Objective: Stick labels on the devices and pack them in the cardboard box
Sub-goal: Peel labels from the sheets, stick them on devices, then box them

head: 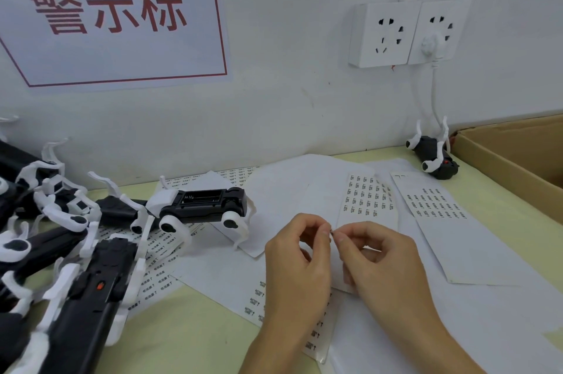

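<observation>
Over glossy label sheets [368, 200]: left hand [300, 264], right hand [380, 264] fingers pinching tiny label [331, 232] together.

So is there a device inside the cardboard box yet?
No, the visible part of the cardboard box holds nothing; the nearest device lies beside it.

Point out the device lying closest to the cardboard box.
The lone device by the wall, just left of the cardboard box; the others lie far left.

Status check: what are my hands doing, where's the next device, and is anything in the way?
Left hand and right hand pinch a tiny label. Nearest device belly-up, untouched. Cardboard box far right. Nothing blocking.
</observation>
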The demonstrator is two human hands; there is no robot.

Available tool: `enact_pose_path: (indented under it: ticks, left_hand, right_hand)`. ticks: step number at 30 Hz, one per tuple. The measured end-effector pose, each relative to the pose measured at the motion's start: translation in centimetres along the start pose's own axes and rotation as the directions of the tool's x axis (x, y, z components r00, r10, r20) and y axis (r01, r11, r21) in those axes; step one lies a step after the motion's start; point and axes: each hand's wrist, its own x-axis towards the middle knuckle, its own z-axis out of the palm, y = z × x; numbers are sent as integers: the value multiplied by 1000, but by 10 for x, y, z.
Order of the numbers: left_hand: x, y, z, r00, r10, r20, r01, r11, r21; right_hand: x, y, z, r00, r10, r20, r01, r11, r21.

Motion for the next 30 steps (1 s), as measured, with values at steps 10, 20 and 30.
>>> enact_pose_path:
  ticks: [10, 20, 30]
  left_hand:
    - [0, 0, -1, 999, -29, 36, 30, 999, -31]
    - [2, 0, -4, 989, -142, -25, 141, 988, -61]
    - [4, 1, -5, 987, -154, -44, 149, 983, -105]
  right_hand:
    - [4, -1, -2, 985, 163, 58, -172, 957, 234]
    - [-5, -6, 2, 998, 29, 55, -36, 990, 133]
    - [-2, -2, 1, 1000, 12, 0, -12, 996, 88]
